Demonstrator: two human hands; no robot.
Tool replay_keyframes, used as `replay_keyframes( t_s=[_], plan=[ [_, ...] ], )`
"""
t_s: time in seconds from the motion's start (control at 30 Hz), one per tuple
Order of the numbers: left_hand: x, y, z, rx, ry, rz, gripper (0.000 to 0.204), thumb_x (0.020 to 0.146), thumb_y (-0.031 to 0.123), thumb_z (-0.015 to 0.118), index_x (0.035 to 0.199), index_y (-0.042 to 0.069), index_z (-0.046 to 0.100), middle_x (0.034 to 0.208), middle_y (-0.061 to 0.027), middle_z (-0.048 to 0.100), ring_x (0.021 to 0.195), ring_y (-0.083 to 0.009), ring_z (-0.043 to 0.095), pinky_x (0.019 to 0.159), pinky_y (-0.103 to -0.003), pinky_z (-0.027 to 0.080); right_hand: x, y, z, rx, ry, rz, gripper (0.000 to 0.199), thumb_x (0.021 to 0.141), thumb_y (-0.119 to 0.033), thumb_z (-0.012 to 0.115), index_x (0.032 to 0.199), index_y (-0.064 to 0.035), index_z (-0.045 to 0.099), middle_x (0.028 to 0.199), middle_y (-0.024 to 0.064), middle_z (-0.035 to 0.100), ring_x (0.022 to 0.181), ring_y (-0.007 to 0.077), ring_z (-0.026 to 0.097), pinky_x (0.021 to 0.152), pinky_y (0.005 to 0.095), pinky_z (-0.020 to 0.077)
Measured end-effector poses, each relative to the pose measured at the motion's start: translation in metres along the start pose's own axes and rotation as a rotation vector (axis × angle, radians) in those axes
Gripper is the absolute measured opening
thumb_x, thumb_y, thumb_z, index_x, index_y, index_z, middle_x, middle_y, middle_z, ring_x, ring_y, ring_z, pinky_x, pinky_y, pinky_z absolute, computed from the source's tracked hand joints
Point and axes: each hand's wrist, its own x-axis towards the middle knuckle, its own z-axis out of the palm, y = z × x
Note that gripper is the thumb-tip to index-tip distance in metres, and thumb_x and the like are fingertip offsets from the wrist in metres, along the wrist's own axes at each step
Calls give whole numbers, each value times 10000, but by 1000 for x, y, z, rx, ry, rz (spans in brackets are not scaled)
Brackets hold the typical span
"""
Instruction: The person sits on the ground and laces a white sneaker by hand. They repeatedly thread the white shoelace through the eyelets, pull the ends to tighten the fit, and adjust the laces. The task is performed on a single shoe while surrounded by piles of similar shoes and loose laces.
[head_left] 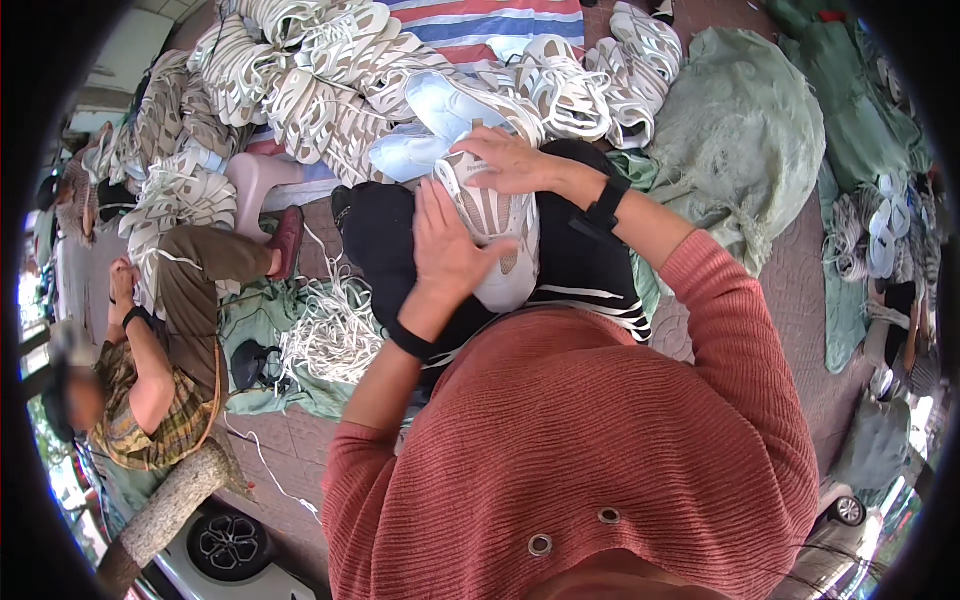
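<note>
A beige and white sneaker (490,215) rests on my lap over black trousers, its rounded toe pointing toward my body. My left hand (445,245) holds its left side, with the fingers stretched along the edge and the thumb lying across the upper. At the far end, around the tongue and opening, my right hand (505,162) grips the same shoe. Its fingertips are bent over the top, and the inside of the opening is partly hidden. Just beyond my hands lie pale blue shoe soles (450,105), turned upward.
Many similar sneakers (330,110) are heaped beyond my knees. A tangle of white laces (330,325) lies on green sheeting to the left, near a pink plastic stool (260,190). Another person (150,370) sits at the left. A bulging green woven sack (740,140) stands right.
</note>
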Motion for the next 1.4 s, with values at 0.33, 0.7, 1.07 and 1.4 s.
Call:
replay_keyframes(
  t_s=[0.33, 0.7, 1.07, 1.4],
  plan=[
    [-23, 8, 63, 69, 60, 106, 1482, 546, 722, 770, 1372, -286, 65, 1426, -522, 77, 1377, -622, 128, 1163, -545, 204, -2, -8, 17, -246, 27, 187, 380, 928, -299, 576, 1303, -238, 554, 1299, 55, 468, 1266, 292, 399, 1036, 532, 319],
    [-8, -20, -40, -412, -134, -22, 178, 918, 129, 652, 1032, -6, 675, 971, -122, 685, 862, -204, 662, 765, -294, 507, -161, -27, -1, -474, -222, -195, 62, 805, -206, 664, 798, -169, 614, 810, 0, 532, 832, 204, 543, 786, 387, 360],
    [-25, 12, -51, -928, -288, 186, 255, 942, 148, 622, 1157, 10, 619, 951, -95, 666, 855, -175, 648, 717, -317, 506, -157, -81, -54, 586, -413, 316, 209, 933, -219, 624, 903, -20, 679, 646, 10, 610, 573, 129, 577, 591, 313, 462],
    [-23, -57, -115, -1704, -455, -281, 169, 1032, 196, 485, 990, 39, 532, 608, 53, 379, 489, -35, 323, 445, -198, 256, -165, -53, -150, 1072, 498, 283, 168, 961, -86, 442, 848, -75, 565, 599, -64, 373, 475, 44, 304, 485, 229, 271]
  ],
)
